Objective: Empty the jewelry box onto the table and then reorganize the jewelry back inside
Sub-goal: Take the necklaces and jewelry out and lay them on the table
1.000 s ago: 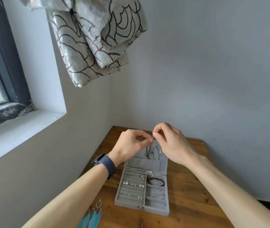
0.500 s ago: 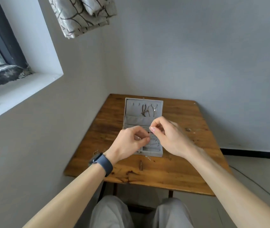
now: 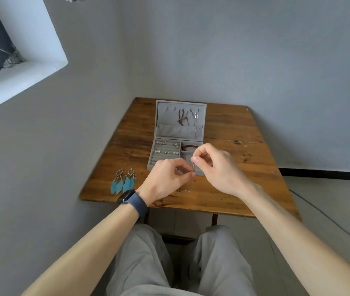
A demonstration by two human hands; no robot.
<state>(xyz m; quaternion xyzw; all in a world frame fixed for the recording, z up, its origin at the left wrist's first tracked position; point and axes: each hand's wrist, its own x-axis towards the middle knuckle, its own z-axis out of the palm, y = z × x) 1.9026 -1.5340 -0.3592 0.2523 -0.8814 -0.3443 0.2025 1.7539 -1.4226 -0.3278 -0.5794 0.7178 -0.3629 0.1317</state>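
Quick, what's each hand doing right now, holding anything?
Left hand: fingers curled, pinching a small silvery piece, too small to identify.
Right hand: pinching the same piece.

Stretches both bare forearms forward, converging at the middle. Curls left hand (image 3: 166, 178) and right hand (image 3: 218, 167) backs-up, fingertips nearly meeting, and pinches a tiny silvery piece (image 3: 193, 167) between both.

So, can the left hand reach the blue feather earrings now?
Probably yes: the feather earrings lie uncovered on the table beside the left hand, nothing between, but it pinches a small piece.
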